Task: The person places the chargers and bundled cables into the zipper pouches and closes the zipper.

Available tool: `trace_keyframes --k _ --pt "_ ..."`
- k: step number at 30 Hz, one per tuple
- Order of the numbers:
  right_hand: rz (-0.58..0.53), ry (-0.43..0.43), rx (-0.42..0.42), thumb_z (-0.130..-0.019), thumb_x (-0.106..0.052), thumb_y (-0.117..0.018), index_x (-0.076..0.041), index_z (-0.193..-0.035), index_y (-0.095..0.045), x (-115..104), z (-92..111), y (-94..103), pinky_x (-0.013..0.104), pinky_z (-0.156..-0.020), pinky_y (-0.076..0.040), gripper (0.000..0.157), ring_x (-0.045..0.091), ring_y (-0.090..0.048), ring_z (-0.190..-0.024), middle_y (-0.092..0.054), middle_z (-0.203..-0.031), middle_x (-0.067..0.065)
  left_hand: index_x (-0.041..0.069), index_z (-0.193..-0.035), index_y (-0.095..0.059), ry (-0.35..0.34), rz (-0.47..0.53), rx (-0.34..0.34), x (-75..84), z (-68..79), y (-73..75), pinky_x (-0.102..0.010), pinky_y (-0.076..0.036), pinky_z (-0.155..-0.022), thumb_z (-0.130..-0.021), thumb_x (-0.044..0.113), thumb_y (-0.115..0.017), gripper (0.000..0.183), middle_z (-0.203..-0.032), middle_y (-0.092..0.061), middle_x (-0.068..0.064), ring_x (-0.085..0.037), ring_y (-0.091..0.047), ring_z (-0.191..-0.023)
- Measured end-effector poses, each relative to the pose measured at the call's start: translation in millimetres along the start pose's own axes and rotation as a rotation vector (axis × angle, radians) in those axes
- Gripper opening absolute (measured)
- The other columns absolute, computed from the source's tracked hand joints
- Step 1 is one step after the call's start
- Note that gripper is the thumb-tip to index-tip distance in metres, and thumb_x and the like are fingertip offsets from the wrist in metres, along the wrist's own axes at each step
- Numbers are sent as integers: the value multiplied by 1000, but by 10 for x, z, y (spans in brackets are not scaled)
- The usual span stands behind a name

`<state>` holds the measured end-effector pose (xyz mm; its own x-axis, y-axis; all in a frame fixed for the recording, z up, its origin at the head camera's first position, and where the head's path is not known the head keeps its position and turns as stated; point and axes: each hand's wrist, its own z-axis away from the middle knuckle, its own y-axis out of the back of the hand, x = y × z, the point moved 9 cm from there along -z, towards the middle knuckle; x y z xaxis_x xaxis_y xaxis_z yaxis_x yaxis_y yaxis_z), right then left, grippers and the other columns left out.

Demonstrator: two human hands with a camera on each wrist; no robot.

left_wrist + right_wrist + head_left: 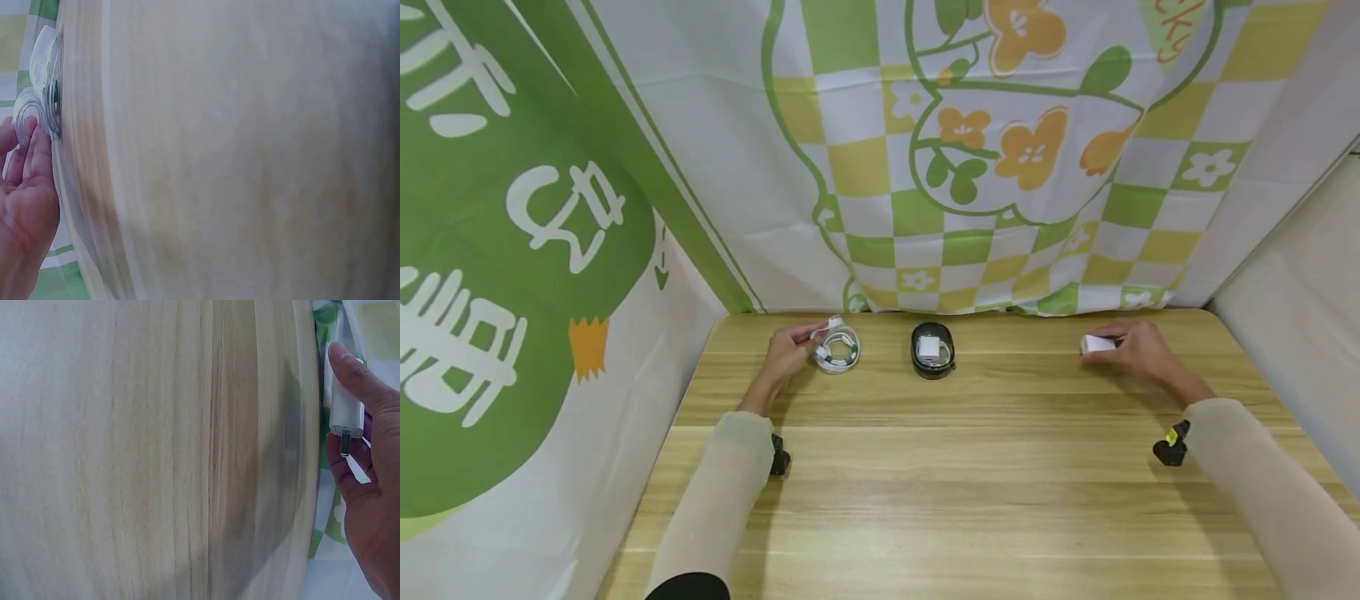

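Observation:
At the table's far left, a coiled white cable (842, 364) is pinched at its left edge by my left hand (786, 357). In the left wrist view, the thumb and fingers grip a smaller clear-white loop (29, 103) beside the larger coil (47, 62). My right hand (1141, 350), over the far right of the table, holds a white charger plug (1098, 343) between thumb and fingers. A flat metal prong (345, 444) sticks out of its end in the right wrist view. Between the hands sits a black oval case (933, 372) with a white block (928, 346) inside.
The wooden table (955, 492) ends at a hanging checked cloth (865, 167) with flowers on it. A green and white printed cloth (580, 333) hangs on the left. Small black devices are strapped at the left wrist (779, 457) and right wrist (1171, 448).

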<state>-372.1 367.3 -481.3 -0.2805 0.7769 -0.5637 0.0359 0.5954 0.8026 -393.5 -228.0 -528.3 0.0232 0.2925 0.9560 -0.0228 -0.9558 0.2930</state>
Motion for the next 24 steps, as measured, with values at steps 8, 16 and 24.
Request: trace_keyframes --k 8,16,24 --pt "10 35 -7 -72 -22 -100 2 -110 -82 -134 -50 -71 18 -63 -49 49 9 -64 -80 -78 -103 19 0 -138 -69 -2 11 -2 8 14 1 -10 -52 -89 -102 -3 -64 36 -137 -68 -21 -34 -65 -130" --pt "42 62 -37 -74 -25 -99 0 -111 -81 -307 -90 -134 21 -65 -50 49 17 -65 -83 -77 -102 15 1 -139 -68 8 10 -2 -22 14 3 -12 -53 -93 -103 -1 -65 36 -139 -67 -20 -33 -64 -131" --pt "29 75 -65 -76 -25 -98 1 -113 -81 -419 -131 -185 23 -64 -49 49 16 -62 -80 -76 -100 13 1 -138 -69 -1 15 -5 -7 4 -3 -10 -52 -90 -103 -1 -64 35 -137 -68 -20 -33 -65 -130"
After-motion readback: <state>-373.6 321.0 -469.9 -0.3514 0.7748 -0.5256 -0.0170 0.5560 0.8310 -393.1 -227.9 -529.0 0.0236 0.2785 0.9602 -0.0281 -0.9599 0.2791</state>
